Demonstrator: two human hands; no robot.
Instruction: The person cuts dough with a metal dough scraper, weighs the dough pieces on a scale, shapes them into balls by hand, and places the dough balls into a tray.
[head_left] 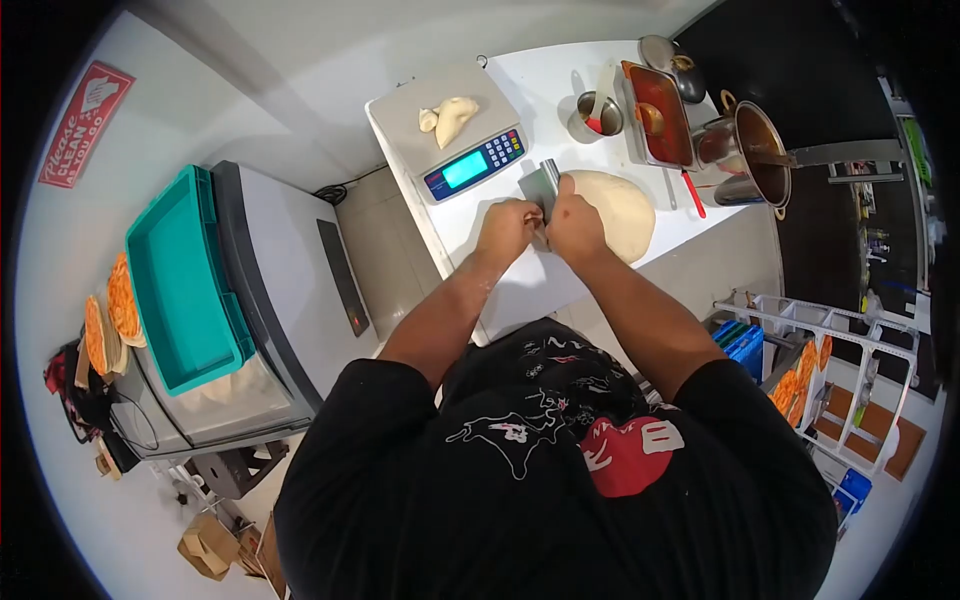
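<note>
My right hand (577, 222) is closed round a metal dough scraper (541, 187) at the left edge of a large pale dough mound (622, 212). Close beside it, my left hand (511, 228) has its fingers pressed together near the scraper's lower end; what they hold, if anything, is hidden. Pieces of dough (457, 118) lie on the plate of a digital scale (473, 170) with a lit screen, up and left of my hands. All of this is on a white table (512, 291).
Behind the dough stand a metal cup (594, 122) with a spatula, a tray of red sauce (660, 112) and a large pot (745, 155). A red-handled tool (693, 194) lies right of the dough. A teal crate (188, 283) sits at the left.
</note>
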